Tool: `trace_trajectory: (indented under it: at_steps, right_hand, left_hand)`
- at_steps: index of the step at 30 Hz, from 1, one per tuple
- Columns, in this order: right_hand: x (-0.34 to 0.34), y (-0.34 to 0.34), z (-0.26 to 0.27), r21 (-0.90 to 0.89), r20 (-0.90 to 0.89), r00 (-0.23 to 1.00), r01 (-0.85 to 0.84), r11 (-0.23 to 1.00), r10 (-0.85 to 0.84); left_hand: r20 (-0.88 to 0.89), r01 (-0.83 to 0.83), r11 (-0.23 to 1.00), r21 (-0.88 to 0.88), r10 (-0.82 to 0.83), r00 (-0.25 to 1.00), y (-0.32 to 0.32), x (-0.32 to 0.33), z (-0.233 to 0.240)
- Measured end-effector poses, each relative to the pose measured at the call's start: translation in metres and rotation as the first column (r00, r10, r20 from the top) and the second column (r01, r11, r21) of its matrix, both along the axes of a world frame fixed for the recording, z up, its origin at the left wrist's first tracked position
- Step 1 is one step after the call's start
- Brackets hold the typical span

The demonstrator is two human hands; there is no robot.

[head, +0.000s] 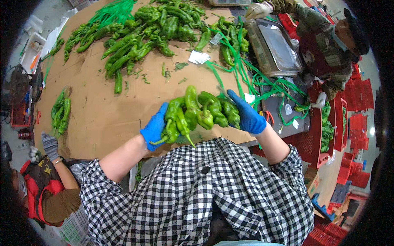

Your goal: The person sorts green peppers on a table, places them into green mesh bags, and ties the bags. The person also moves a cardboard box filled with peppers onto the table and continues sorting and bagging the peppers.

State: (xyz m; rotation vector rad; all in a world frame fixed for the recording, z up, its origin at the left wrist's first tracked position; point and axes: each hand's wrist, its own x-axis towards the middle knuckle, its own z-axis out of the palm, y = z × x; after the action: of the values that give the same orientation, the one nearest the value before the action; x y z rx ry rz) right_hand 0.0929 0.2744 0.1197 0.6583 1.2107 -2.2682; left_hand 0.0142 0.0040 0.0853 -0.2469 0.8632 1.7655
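Observation:
Between my two blue-gloved hands is a bunch of green peppers (192, 112), held just above the front edge of the cardboard-covered table (101, 123). My left hand (155, 127) grips the bunch from the left side, its fingers partly hidden behind the peppers. On the other side, my right hand (246, 113) supports the right end, thumb raised along the peppers. Green mesh net bags (235, 66) with white tags lie just beyond my right hand. Farther back is a large heap of green peppers (154, 30).
Left, a small pepper bunch (61, 113) lies near a co-worker's grey-gloved hand (50, 144). At right are a scale (274, 46), red-handled scissors (269, 117) and a red crate (303, 147). Another co-worker (326, 46) stands there. Green netting (112, 12) is piled at the back.

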Motion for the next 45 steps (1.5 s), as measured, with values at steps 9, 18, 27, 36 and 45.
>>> trace_trajectory:
  at_steps: [9,18,27,36,45]
  right_hand:
    - [0.035,-0.016,0.008,0.019,-0.144,0.983,-0.107,0.994,0.109]
    - [0.059,-0.039,0.01,0.512,-0.284,0.922,-0.084,0.855,0.261]
    - [0.05,-0.033,-0.019,0.849,-0.225,0.945,0.071,0.523,0.237]
    - [0.072,-0.029,-0.042,0.845,-0.436,0.894,0.368,0.389,0.102]
    - [0.116,-0.016,-0.086,0.992,-0.072,0.859,0.008,0.127,0.507]
  left_hand:
    - [-0.211,-0.171,0.975,-0.142,0.138,0.968,-0.008,0.036,-0.02]
    - [-0.711,-0.425,0.862,-0.277,0.113,0.694,-0.005,0.054,-0.032]
    - [-0.866,-0.492,0.85,-0.189,0.093,0.492,0.029,0.046,-0.002]
    - [-0.977,-0.658,0.751,-0.053,-0.176,-0.123,0.002,0.07,-0.02]
    - [-0.605,-0.628,0.427,-0.651,-0.791,0.089,-0.05,0.089,-0.068]
